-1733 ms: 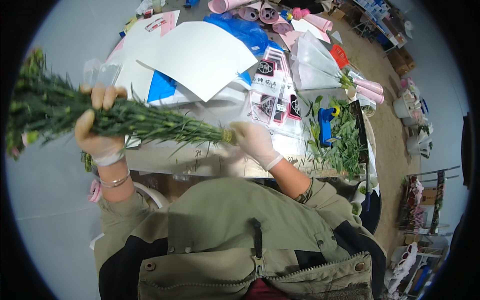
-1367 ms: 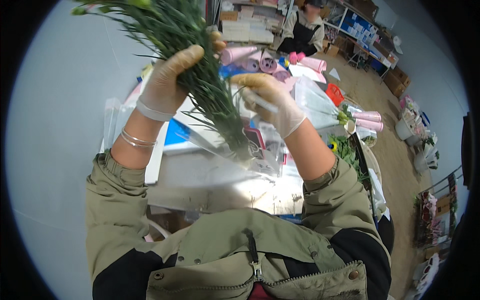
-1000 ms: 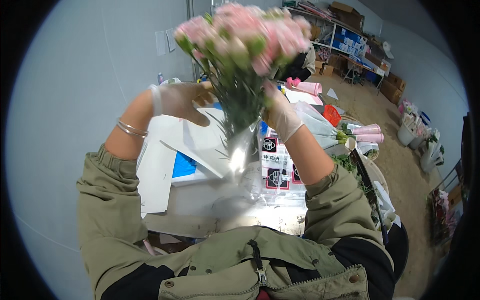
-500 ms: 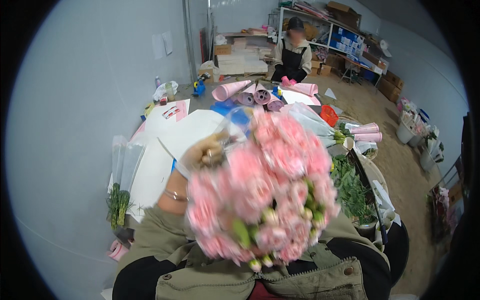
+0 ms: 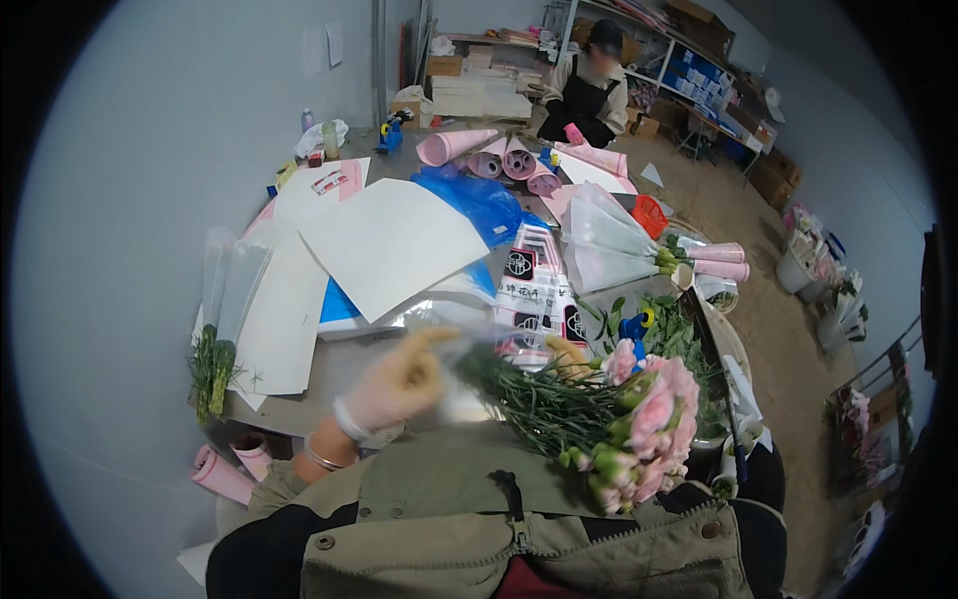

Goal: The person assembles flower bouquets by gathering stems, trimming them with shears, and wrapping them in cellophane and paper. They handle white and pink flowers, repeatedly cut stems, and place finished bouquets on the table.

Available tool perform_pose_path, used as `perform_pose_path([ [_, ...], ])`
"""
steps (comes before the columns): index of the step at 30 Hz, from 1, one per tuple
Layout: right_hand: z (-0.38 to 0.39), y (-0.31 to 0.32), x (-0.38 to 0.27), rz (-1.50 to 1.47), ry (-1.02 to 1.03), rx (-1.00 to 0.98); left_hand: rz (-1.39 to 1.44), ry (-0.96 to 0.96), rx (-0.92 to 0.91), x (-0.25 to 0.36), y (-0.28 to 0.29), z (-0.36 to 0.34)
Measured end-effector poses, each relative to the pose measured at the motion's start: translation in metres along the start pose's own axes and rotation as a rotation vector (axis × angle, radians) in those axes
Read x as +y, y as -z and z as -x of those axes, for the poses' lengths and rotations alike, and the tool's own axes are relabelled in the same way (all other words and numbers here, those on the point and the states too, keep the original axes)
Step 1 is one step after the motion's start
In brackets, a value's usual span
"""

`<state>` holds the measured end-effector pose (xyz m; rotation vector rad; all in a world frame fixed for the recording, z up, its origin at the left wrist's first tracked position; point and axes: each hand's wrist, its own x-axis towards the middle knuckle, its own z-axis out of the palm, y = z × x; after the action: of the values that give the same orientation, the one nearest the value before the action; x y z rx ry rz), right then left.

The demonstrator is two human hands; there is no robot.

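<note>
A bunch of pink carnations [image 5: 654,424] lies sideways before my body, its blooms to the right and its green stems [image 5: 534,394] toward the left. My right hand [image 5: 569,357] grips it from the far side; the stems hide most of the fingers. My left hand [image 5: 404,377], blurred, is beside the stem ends with its fingers curled. A faint clear film shows near its fingertips, but I cannot make out what they hold. Just beyond the hands is a printed plastic packet [image 5: 539,290] in white, pink and black.
White paper sheets [image 5: 399,240] and a blue plastic bag [image 5: 474,205] cover the table's left and middle. A wrapped bouquet [image 5: 609,240], an orange basket [image 5: 651,215], a blue tape dispenser [image 5: 636,327] and leafy greens [image 5: 679,339] lie to the right. A co-worker [image 5: 589,95] stands at the far side.
The carnations have swung from upright, facing me, to lying sideways, lower and to the right. My left hand has come down and nearer. The printed packet and my right hand now show.
</note>
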<state>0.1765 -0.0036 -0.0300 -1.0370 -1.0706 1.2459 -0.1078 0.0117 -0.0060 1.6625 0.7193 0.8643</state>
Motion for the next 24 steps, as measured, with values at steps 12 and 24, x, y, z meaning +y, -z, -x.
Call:
perform_pose_path([
  [12, -0.068, 0.018, -0.041, -0.02, 0.123, -0.057, 0.947, 0.31, 0.433, -0.038, -0.061, -0.188],
  [24, -0.088, 0.001, -0.065, -0.108, 0.115, -0.12, 1.42, 0.527, 0.276, 0.017, -0.068, -0.128],
])
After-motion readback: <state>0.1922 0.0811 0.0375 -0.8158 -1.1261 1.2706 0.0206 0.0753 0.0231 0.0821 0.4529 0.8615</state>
